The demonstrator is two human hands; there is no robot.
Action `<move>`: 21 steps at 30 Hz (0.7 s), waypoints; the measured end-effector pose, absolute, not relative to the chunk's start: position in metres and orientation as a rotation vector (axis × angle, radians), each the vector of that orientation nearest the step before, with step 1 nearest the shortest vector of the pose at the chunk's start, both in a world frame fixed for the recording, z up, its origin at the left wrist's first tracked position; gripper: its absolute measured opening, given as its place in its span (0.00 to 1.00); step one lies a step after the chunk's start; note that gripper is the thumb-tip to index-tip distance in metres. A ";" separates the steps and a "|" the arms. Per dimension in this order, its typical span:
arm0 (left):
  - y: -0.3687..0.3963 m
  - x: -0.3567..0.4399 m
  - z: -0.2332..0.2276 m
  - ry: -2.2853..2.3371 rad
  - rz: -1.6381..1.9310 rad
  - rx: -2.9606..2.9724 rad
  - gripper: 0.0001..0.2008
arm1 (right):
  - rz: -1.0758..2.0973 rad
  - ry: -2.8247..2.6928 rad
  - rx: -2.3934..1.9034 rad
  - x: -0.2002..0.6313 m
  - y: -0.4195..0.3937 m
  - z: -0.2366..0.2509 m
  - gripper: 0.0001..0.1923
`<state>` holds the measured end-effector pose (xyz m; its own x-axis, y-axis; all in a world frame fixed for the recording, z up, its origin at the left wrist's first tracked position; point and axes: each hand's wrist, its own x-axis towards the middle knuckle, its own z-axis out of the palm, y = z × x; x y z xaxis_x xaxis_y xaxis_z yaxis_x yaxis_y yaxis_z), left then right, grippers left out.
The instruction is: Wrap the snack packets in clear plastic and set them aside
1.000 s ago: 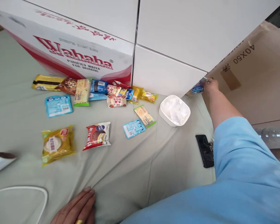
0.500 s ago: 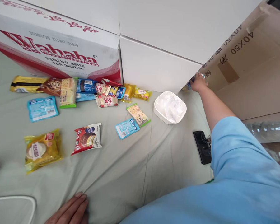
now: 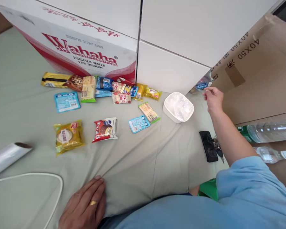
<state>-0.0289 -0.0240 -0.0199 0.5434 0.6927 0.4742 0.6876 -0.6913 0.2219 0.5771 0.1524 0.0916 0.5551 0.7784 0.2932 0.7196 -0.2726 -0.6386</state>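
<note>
My right hand (image 3: 214,99) is at the far right corner of the sheet, fingers curled together. Whatever its fingertips pinch, if anything, I cannot make out. Just beyond them a clear and blue plastic package (image 3: 202,85) rests against the white cabinet. Nearby stands a white plastic tub (image 3: 167,112) with crumpled clear plastic inside. My left hand (image 3: 84,203), a gold ring on one finger, lies flat on the green-grey sheet (image 3: 131,165). The red and white chocolate pie packet (image 3: 105,129) and a yellow wrapped cake (image 3: 68,137) lie beyond it, untouched.
Several snack packets (image 3: 88,89) line the Wahaha water carton (image 3: 85,51). A biscuit packet (image 3: 149,112) overlaps a blue pouch (image 3: 138,124). A black phone (image 3: 208,146) and keys (image 3: 218,146) lie right. Left are a film roll (image 3: 7,157) and white cable (image 3: 54,176).
My right hand has drawn back slightly from the corner, so the package there shows more. The view has shifted, bringing more of my left hand and the film roll into sight.
</note>
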 end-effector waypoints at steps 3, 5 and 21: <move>-0.024 -0.027 -0.019 1.218 0.867 2.760 0.17 | 0.264 -1.208 -2.026 0.545 0.129 0.089 0.13; -0.024 -0.027 -0.018 1.206 0.884 2.768 0.16 | 0.324 -1.341 -2.125 0.528 0.121 0.085 0.12; -0.025 -0.016 0.008 1.119 1.114 2.198 0.11 | -0.044 -1.210 -2.359 0.507 0.119 0.045 0.12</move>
